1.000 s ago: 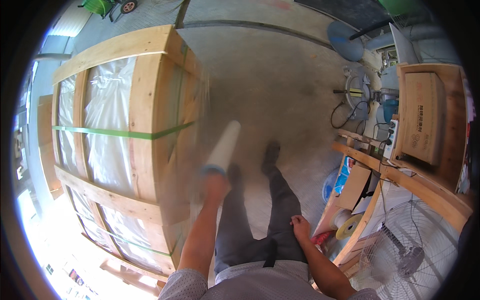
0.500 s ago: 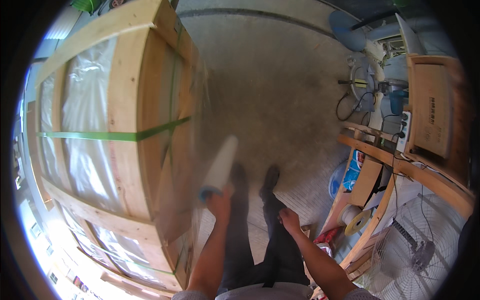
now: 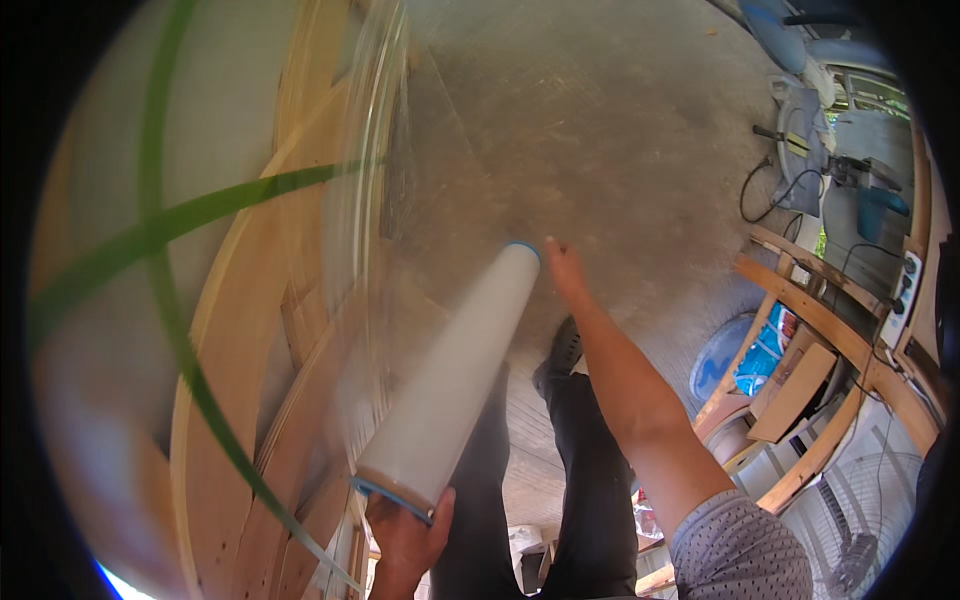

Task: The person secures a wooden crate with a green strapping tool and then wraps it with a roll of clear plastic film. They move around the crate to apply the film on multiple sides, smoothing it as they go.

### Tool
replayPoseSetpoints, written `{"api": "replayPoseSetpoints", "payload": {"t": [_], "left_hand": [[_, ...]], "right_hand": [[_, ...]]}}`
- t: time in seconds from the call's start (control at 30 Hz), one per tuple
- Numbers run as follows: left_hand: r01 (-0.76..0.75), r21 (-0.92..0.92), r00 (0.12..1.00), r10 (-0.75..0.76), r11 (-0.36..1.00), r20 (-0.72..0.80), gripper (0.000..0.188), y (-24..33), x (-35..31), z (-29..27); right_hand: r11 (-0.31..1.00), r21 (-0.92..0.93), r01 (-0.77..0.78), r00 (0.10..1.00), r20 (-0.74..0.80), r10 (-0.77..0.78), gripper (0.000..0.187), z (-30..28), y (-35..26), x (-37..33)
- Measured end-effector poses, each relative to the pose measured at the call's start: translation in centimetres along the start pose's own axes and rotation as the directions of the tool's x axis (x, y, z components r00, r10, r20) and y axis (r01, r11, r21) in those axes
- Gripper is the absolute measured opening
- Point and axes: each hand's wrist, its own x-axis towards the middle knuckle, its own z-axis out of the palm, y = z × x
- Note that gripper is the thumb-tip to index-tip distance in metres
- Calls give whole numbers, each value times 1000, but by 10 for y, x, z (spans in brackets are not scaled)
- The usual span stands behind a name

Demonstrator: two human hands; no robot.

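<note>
A long roll of clear stretch film (image 3: pixel 450 370) with blue ends slants across the middle, beside a wooden crate (image 3: pixel 235 330). My left hand (image 3: pixel 410 535) is closed around its near, lower end. At the far end, my right hand (image 3: pixel 565 268) is curled against the blue rim, its fingers partly hidden. Shiny film (image 3: pixel 385 130) runs along the crate's corner, and whether it is joined to the roll is too blurred to tell. Green straps (image 3: pixel 235 205) cross over the crate's side.
To the right stands a wooden frame shelf (image 3: pixel 815 300) holding a blue packet (image 3: pixel 765 360) and cardboard (image 3: pixel 793 393). A wire fan guard (image 3: pixel 880 510) is at the lower right. Farther back are a grey machine with a cable (image 3: pixel 800 150) and a power strip (image 3: pixel 903 290). Concrete floor (image 3: pixel 580 130) stretches ahead.
The crate now looms closer on the left. The roll has come nearer and tilted across my body. My right hand, earlier low beside my leg, has moved up to the roll's far end.
</note>
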Motion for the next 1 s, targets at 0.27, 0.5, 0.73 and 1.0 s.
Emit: {"api": "replayPoseSetpoints", "payload": {"t": [0.27,0.5,0.73,1.0], "left_hand": [[-6,-110,999,10,994,43,38,-23,-14,7],[555,-450,814,-569,699,121,35,-38,-75,21],[571,-591,728,-684,571,42,54,-24,-142,35],[602,-474,716,-697,642,-34,55,6,-239,22]], "right_hand": [[999,31,8,937,349,-19,74,11,58,46],[899,334,-283,956,172,237,71,-110,142,-43],[911,363,-196,975,175,140,63,-212,144,-120],[931,271,-244,964,173,202,65,-295,170,-203]]}}
